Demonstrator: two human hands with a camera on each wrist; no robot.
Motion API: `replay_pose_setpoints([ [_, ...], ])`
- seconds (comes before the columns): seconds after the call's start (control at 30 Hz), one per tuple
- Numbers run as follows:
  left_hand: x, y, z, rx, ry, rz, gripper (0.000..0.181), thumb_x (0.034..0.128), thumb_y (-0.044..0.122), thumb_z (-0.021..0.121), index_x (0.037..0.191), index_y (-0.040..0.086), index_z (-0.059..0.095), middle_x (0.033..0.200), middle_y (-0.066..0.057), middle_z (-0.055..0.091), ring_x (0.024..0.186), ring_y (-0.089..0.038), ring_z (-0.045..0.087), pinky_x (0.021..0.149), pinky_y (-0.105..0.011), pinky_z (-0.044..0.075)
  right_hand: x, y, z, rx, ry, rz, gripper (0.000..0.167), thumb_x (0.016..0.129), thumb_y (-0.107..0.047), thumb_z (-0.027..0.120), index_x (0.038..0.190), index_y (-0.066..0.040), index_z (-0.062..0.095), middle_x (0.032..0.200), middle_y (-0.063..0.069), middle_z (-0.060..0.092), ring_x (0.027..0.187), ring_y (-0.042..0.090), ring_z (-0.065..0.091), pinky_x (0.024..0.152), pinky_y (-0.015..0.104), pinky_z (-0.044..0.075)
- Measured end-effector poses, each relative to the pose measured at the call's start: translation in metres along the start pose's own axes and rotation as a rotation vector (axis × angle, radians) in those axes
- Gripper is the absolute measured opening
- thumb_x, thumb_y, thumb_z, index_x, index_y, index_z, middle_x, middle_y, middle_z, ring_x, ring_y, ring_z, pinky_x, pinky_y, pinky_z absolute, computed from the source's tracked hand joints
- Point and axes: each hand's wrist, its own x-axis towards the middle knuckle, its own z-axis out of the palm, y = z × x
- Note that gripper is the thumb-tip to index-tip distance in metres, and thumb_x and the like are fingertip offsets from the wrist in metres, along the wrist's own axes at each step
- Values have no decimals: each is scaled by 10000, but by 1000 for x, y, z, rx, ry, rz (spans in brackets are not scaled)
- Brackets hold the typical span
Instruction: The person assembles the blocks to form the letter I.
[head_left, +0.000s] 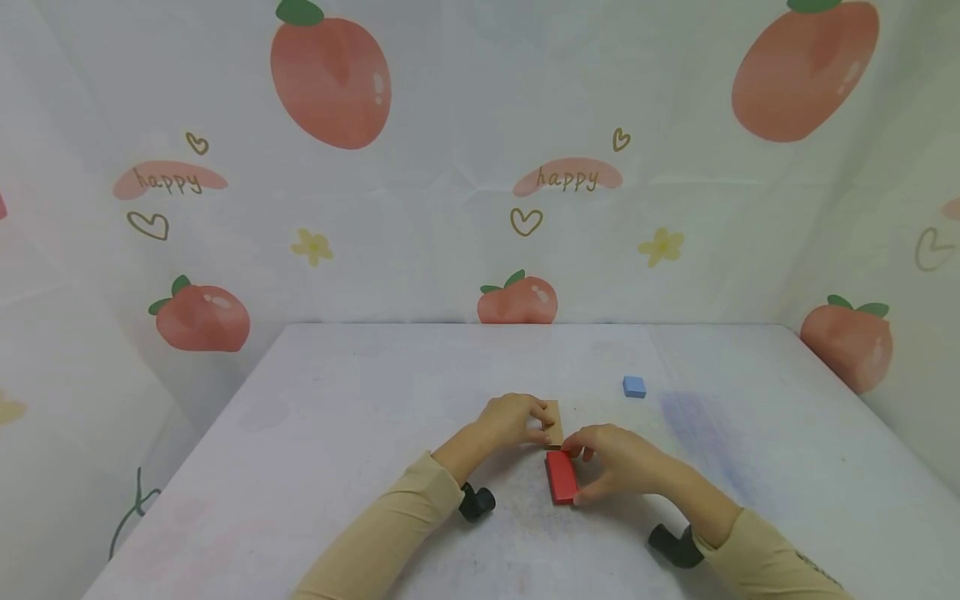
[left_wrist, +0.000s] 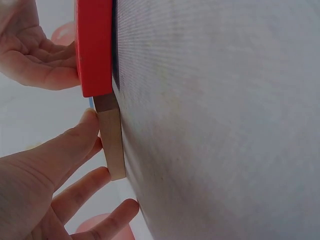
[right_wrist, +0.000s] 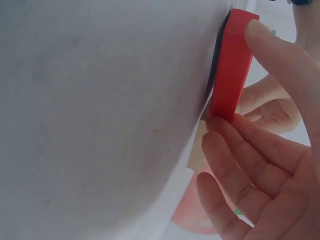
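Observation:
My left hand (head_left: 513, 419) holds a tan wooden block (head_left: 554, 423) by its ends. In the left wrist view its thumb touches the near end of the wooden block (left_wrist: 112, 142), with a fingertip at the far end. My right hand (head_left: 618, 461) pinches a red block (head_left: 562, 477) lengthwise. The right wrist view has the thumb on one end of the red block (right_wrist: 234, 62) and fingertips at the other. The two blocks lie nearly end to end, red nearer me. A dark strip runs under the red block; whether it is lifted, I cannot tell.
A small blue block (head_left: 634, 387) sits farther back on the white table (head_left: 337, 467), right of both hands. Behind the table hangs a white curtain (head_left: 420, 225) printed with peaches. Dark wrist-worn devices (head_left: 477, 503) are strapped near both sleeves.

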Motion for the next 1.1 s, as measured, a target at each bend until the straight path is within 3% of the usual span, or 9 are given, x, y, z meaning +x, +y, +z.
replay_pose_setpoints([
  [1.1, -1, 1, 0, 2, -6, -8, 292, 795, 352, 721, 1061, 230, 720, 1268, 60, 618, 1170, -152, 577, 906, -338, 488, 2, 1, -1, 59, -19, 41, 568, 657, -362, 826, 1079, -32, 634, 1007, 19, 675, 811, 86, 598, 688, 215, 484],
])
